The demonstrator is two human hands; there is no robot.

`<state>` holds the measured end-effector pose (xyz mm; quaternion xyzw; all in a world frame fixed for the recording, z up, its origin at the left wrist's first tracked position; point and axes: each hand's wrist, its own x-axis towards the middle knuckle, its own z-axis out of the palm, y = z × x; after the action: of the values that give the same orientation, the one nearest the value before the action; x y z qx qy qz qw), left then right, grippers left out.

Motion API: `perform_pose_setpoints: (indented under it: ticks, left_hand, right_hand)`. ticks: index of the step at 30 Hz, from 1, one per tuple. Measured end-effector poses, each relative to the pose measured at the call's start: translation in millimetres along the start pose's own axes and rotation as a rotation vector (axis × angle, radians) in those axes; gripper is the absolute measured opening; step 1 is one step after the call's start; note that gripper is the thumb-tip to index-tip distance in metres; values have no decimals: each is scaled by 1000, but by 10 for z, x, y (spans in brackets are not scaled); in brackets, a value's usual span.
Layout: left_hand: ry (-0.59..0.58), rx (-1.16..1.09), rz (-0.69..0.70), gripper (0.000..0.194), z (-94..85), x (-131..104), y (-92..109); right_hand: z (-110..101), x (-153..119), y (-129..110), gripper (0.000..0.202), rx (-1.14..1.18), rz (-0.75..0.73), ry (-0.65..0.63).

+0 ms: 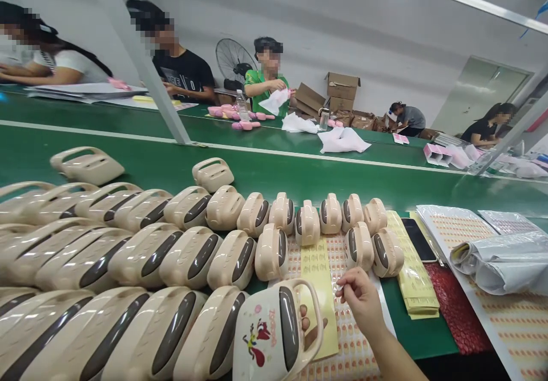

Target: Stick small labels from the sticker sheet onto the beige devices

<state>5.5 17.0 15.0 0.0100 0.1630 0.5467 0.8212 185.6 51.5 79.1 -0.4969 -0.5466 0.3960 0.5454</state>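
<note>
A beige handled casing with a dark oval window and a red cartoon print stood upright at the near edge, beside a sheet of small orange stickers lying flat.

We see our left hand gripping a beige handled unit with a cartoon print, fingers through its handle; our right hand pinches at a sticker sheet; rows of matching units crowd the green surface; other people work across it.
</note>
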Motion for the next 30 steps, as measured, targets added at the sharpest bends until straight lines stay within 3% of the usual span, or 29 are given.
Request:
perform_pose_setpoints:
  ticks: [6,12,15,20,22,26,30]
  left_hand:
    - [-182,-85,52,32,290,-51,23]
    - [-132,-194,129,41,261,-52,-59]
    - [-45,-132,170,37,171,-53,-75]
    - [-32,27,123,29,43,-56,17]
    - [-68,47,110,31,20,-51,48]
    - [-81,45,177,49,29,-48,12]
    - [38,63,304,36,26,-66,-75]
  right_hand:
    - [157,-239,60,23,-177,-300,12]
    - [105,-328,128,31,-246,-459,-45]
    - [62,-361,143,28,-187,-342,-155]
    - [59,-329,112,8,32,243,-266]
    - [70,-234,90,9,74,370,-251]
    - [124,135,77,4,-214,206,-146]
    - [233,505,175,14,-398,122,-106]
